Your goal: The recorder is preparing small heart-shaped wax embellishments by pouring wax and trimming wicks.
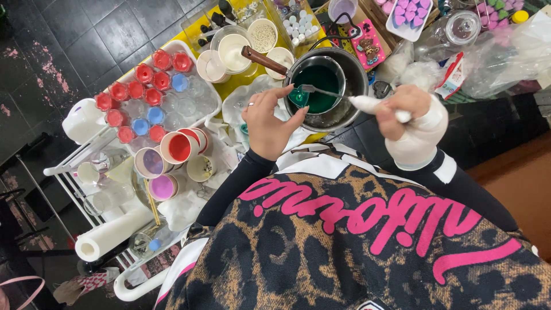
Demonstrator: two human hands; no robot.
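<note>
My left hand (270, 121) holds a small green-filled piece (298, 96) at the near rim of a metal pot (354, 74) that holds dark green liquid (319, 86). My right hand (408, 117), wrapped in white at the wrist, grips the white handle of a thin metal spoon (327, 92). The spoon's tip sits over the green liquid beside the small piece. A brown wooden handle (263, 59) sticks out of the pot toward the left.
A white tray (213, 92) holds several small red, blue and clear cups. Paper cups of red (179, 147) and purple (163, 187) colour stand nearer. Bowls of white material (234, 50), a paper roll (109, 235), plastic bags (505, 51) and pink moulded pieces (408, 12) crowd the table.
</note>
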